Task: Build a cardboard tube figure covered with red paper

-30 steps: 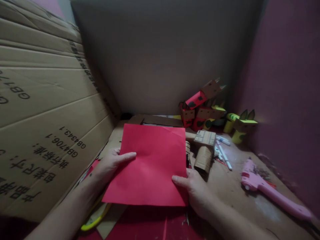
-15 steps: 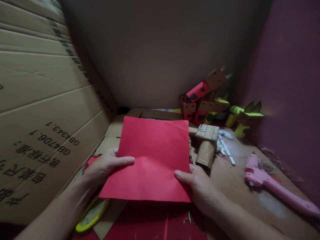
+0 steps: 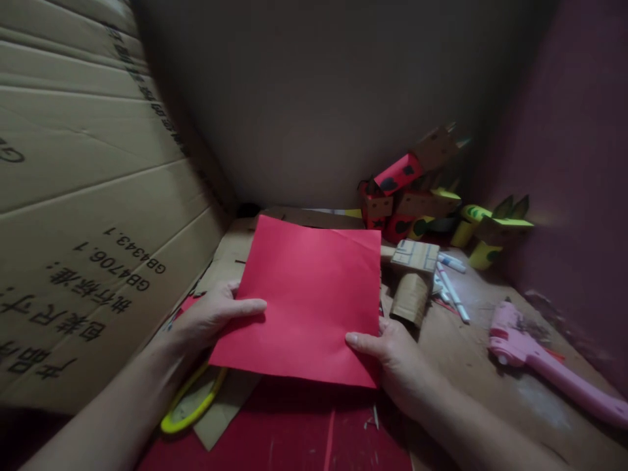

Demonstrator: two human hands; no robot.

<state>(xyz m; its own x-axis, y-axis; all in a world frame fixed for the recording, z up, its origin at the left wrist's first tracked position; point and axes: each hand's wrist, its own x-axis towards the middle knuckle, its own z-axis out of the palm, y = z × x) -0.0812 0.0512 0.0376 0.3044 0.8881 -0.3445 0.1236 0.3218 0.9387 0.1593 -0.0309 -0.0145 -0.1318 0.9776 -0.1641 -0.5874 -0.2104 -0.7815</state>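
Note:
A plain red sheet of paper (image 3: 314, 294) is held up, tilted, above the work surface. My left hand (image 3: 218, 320) grips its left edge, thumb lying on the front and fingers hidden behind. On the lower right edge, my right hand (image 3: 392, 356) pinches the sheet in the same way, its fingers mostly behind the paper. Under the sheet's lower left corner shows a yellow scissor handle loop (image 3: 189, 418); the rest of that tool is covered. A cardboard piece with a tube (image 3: 409, 297) and a flat top marked with blue lines lies just beyond my right hand.
A pink glue gun (image 3: 515, 343) lies at the right. Several white markers (image 3: 454, 291) rest behind it. Red and yellow cardboard animal figures (image 3: 400, 175) are piled at the back right. A large printed cardboard box (image 3: 73, 196) walls the left side. A purple wall (image 3: 579, 163) bounds the right.
The view has shifted slightly, so most things sit a little further right. The red paper is still in both hands, its lower left corner turned up slightly.

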